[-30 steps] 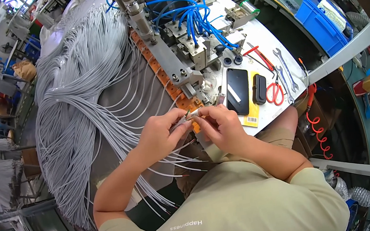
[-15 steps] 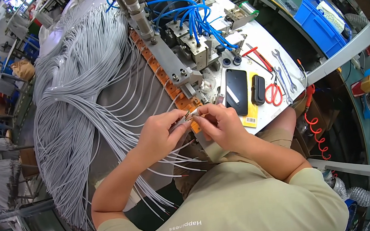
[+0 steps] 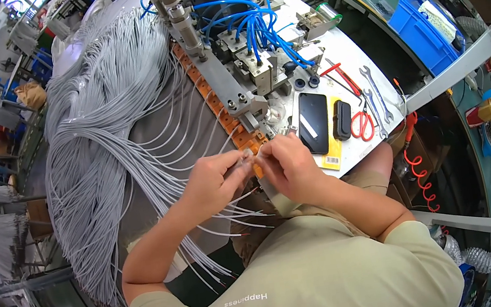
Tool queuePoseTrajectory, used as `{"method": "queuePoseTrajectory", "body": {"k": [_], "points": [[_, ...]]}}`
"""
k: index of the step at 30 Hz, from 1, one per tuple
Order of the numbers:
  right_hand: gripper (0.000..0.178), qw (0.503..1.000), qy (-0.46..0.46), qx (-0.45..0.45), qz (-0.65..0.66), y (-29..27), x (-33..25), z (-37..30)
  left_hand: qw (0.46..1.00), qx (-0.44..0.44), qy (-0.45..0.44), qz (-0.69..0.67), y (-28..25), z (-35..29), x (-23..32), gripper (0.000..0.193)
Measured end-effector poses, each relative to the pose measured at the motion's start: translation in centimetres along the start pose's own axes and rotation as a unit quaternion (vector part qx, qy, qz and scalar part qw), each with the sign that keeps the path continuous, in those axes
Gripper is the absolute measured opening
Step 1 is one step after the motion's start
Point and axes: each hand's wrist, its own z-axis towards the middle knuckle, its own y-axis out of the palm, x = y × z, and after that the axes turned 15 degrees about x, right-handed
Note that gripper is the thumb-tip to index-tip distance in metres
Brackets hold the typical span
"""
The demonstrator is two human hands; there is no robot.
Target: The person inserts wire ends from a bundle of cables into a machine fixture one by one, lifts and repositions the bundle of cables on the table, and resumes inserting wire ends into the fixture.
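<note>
Both hands are meeting over the near edge of the bench, fingertips almost touching. The left hand (image 3: 215,180) is curling nearly closed, thumb and forefinger pinching the end of a thin grey wire (image 3: 245,160) just in front of the orange connector strip (image 3: 224,115). The right hand (image 3: 290,166) is also curling tight, its fingers pressing on the same small spot; what it is gripping is too small to make out, and a bit of orange is showing between the two hands. Loose wire ends are trailing under the left wrist from the big grey wire bundle (image 3: 100,149) spreading to the left. A black phone (image 3: 313,123), red-handled scissors (image 3: 362,124) and wrenches (image 3: 375,94) are lying on the white plate just beside the right hand.
</note>
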Motion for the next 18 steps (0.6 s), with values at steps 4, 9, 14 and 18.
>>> {"method": "queuePoseTrajectory", "body": {"k": [4,9,14,18], "points": [[0.017,0.970,0.242,0.027,0.016,0.3,3.1,-0.4,0.967,0.124,0.189,0.115,0.1,-0.4,0.9,0.022],[0.020,0.892,0.417,0.035,0.169,1.1,5.1,-1.5,0.993,-0.067,-0.093,0.000,-0.8,0.2,0.7,0.023],[0.021,0.923,0.366,0.001,0.123,0.9,5.5,-0.3,0.981,0.035,0.153,0.114,0.5,0.0,-0.9,0.023],[0.022,0.913,0.396,-0.032,0.091,0.9,5.9,0.0,0.962,0.035,0.162,0.218,1.0,-0.4,-0.9,0.019]]}}
